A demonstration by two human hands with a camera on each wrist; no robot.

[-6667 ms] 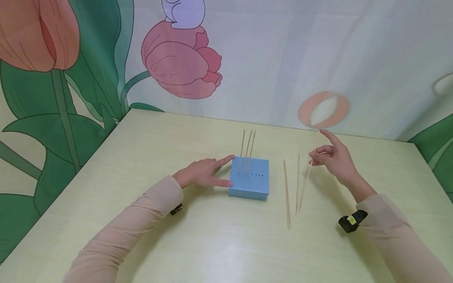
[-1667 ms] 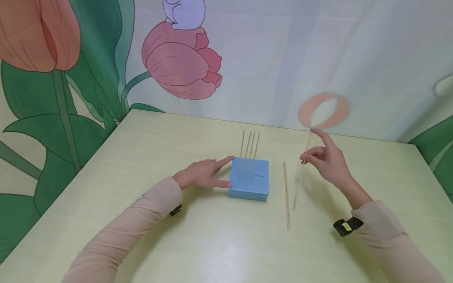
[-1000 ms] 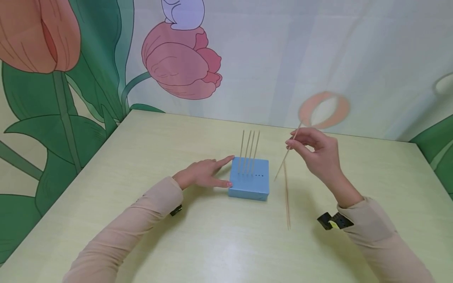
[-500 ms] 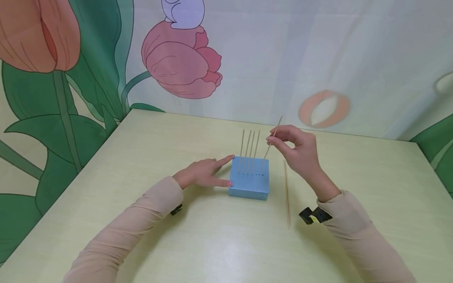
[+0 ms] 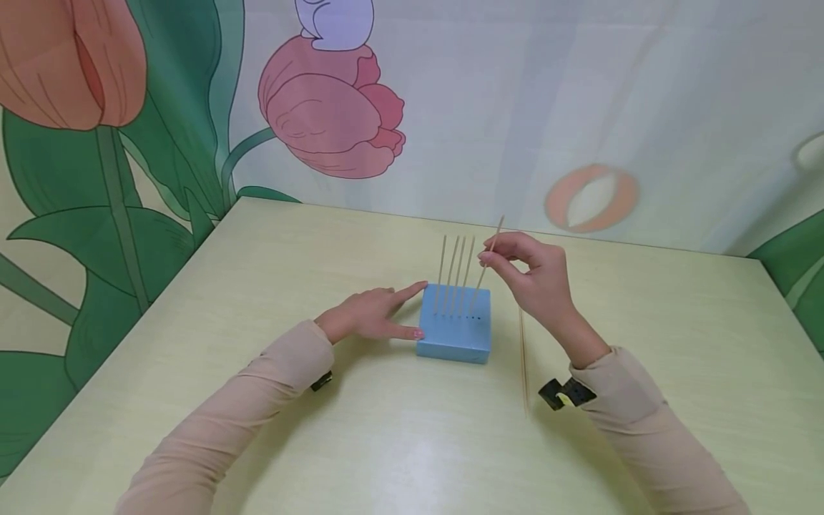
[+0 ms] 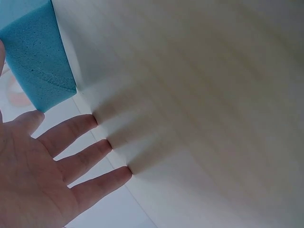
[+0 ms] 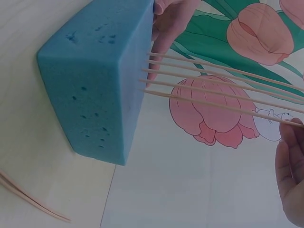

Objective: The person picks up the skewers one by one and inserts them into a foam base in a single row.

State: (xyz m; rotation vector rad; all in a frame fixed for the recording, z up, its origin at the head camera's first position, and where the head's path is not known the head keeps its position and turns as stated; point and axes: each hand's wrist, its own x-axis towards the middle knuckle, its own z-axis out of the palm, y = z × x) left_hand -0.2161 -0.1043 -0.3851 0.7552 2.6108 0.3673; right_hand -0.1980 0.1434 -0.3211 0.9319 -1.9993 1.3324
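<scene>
A blue foam block sits mid-table with several bamboo skewers standing in a row in its top. My left hand lies at its left side, straight index finger and thumb touching two corners; the other fingers spread out in the left wrist view, fingertips by the table. Between thumb and fingertips, my right hand pinches another skewer, tilted with its upper end to the right. In the right wrist view that skewer's pointed tip is right at the block's top face, beside the standing ones.
A few loose skewers lie on the pale table right of the block, partly under the right hand in the head view. Several small holes continue the row. A flower-printed cloth hangs behind the table.
The right hand has carried the pinched skewer left from above the table to the block's top. Earlier, a fourth skewer joined the standing row. The left hand has stayed in place.
</scene>
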